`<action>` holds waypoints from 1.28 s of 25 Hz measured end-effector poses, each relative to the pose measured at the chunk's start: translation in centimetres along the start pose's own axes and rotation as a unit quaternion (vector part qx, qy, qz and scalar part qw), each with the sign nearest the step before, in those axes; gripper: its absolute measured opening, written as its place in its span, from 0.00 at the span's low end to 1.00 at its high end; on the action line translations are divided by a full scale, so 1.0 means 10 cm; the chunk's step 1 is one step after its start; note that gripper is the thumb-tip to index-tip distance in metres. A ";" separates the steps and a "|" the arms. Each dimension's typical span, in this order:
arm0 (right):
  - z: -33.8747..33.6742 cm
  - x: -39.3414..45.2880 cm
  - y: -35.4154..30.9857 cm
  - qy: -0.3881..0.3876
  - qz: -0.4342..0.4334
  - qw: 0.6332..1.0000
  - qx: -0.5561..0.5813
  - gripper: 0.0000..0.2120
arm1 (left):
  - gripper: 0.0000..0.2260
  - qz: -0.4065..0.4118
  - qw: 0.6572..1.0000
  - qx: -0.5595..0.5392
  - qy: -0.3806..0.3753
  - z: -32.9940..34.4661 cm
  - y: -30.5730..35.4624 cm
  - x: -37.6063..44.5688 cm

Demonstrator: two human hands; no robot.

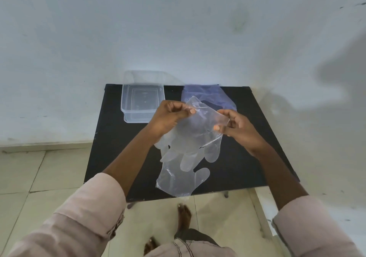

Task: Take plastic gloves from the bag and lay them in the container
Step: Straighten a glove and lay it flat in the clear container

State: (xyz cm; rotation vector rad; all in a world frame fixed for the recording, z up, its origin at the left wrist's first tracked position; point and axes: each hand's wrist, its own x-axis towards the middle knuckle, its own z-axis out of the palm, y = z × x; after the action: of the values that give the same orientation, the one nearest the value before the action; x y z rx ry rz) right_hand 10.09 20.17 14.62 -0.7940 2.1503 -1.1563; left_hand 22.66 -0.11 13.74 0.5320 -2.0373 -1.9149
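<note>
Toward the counter's far-left corner we see the clear container, empty. Our left hand and right hand pinch the cuff of the plastic gloves above the counter's middle, fingers clamped on it. The bluish bag lies by the far edge.

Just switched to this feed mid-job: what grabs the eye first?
Both hands, left hand and right hand, pinch the cuff of a clear plastic glove above the black table. A clear container sits at the table's far left, a bluish bag to its right.
</note>
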 end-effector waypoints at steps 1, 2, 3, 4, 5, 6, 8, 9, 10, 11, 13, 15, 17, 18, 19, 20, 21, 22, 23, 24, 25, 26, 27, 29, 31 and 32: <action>0.07 0.04 -0.01 0.031 0.003 0.999 0.018 0.22 | 0.05 -0.005 1.000 -0.011 0.003 -0.02 -0.01 -0.01; 0.12 0.06 -0.05 0.062 0.002 0.997 0.036 0.16 | 0.06 -0.011 1.000 -0.020 0.007 -0.05 -0.02 -0.02; 0.15 0.08 -0.07 0.085 -0.004 0.995 0.051 0.11 | 0.07 -0.016 0.999 -0.028 0.012 -0.08 -0.04 -0.03; 0.17 0.10 -0.08 0.097 -0.009 0.993 0.063 0.08 | 0.07 -0.016 0.999 -0.028 0.014 -0.12 -0.06 -0.04; 0.19 0.10 -0.10 0.101 -0.015 0.992 0.067 0.07 | 0.07 -0.016 1.000 -0.023 0.015 -0.16 -0.07 -0.06; 0.20 0.11 -0.12 0.101 -0.021 0.992 0.067 0.06 | 0.05 -0.015 1.000 -0.009 0.014 -0.19 -0.09 -0.07; 0.22 0.13 -0.17 0.094 -0.037 0.993 0.054 0.05 | 0.04 -0.014 0.999 0.033 0.014 -0.27 -0.13 -0.09; 0.23 0.15 -0.19 0.089 -0.045 0.994 0.044 0.05 | 0.04 -0.014 0.998 0.054 0.017 -0.30 -0.15 -0.09; 0.25 0.17 -0.21 0.084 -0.049 0.995 0.031 0.05 | 0.05 -0.015 0.997 0.068 0.022 -0.32 -0.15 -0.09; 0.27 0.19 -0.23 0.081 -0.051 0.995 0.020 0.05 | 0.06 -0.019 0.997 0.069 0.029 -0.34 -0.15 -0.09; 0.30 0.23 -0.25 0.079 -0.051 0.996 0.001 0.05 | 0.06 -0.030 0.997 0.049 0.041 -0.38 -0.14 -0.08; 0.31 0.27 -0.25 0.076 -0.049 0.996 -0.008 0.04 | 0.07 -0.037 0.998 0.018 0.044 -0.39 -0.15 -0.08; 0.33 0.31 -0.25 0.070 -0.032 0.997 0.021 0.04 | 0.09 -0.054 0.997 -0.017 0.049 -0.39 -0.18 -0.05; 0.34 0.35 -0.25 0.069 -0.017 0.996 0.052 0.04 | 0.09 -0.060 0.996 -0.032 0.050 -0.38 -0.19 -0.04; 0.36 0.40 -0.25 0.074 0.004 0.993 0.089 0.04 | 0.10 -0.064 0.996 -0.042 0.049 -0.37 -0.19 -0.01; 0.37 0.46 -0.26 0.084 0.026 0.989 0.122 0.04 | 0.11 -0.070 0.995 -0.048 0.050 -0.35 -0.19 0.02; 0.38 0.52 -0.27 0.093 0.046 0.984 0.146 0.03 | 0.11 -0.077 0.994 -0.050 0.053 -0.34 -0.19 0.07; 0.37 0.59 -0.29 0.097 0.064 0.979 0.166 0.03 | 0.11 -0.084 0.993 -0.054 0.059 -0.32 -0.18 0.13; 0.34 0.69 -0.30 0.098 0.080 0.975 0.181 0.03 | 0.11 -0.093 0.992 -0.055 0.068 -0.29 -0.17 0.22; 0.32 0.78 -0.30 0.099 0.089 0.973 0.189 0.03 | 0.11 -0.103 0.990 -0.054 0.074 -0.29 -0.15 0.30; 0.34 0.82 -0.31 0.102 0.090 0.972 0.189 0.04 | 0.11 -0.113 0.989 -0.047 0.077 -0.31 -0.15 0.32; 0.35 0.87 -0.31 0.106 0.088 0.972 0.189 0.04 | 0.11 -0.126 0.988 -0.032 0.078 -0.33 -0.15 0.36; 0.31 0.96 -0.29 0.110 0.088 0.972 0.187 0.04 | 0.11 -0.142 0.986 -0.011 0.080 -0.34 -0.15 0.43; 0.22 1.16 -0.23 0.102 0.084 0.976 0.174 0.04 | 0.10 -0.175 0.980 0.034 0.092 -0.32 -0.14 0.62; 0.17 1.34 -0.16 0.089 0.087 0.980 0.155 0.05 | 0.08 -0.196 0.973 0.071 0.103 -0.32 -0.12 0.77; 0.15 1.41 -0.14 0.080 0.091 0.981 0.150 0.06 | 0.07 -0.202 0.970 0.080 0.109 -0.33 -0.11 0.84</action>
State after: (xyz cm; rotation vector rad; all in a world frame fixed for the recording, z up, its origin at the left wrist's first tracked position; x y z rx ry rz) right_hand 2.10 8.57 12.38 -0.3751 2.0549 -1.4414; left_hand 16.78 -6.88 12.52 1.2234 -2.0651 -1.7991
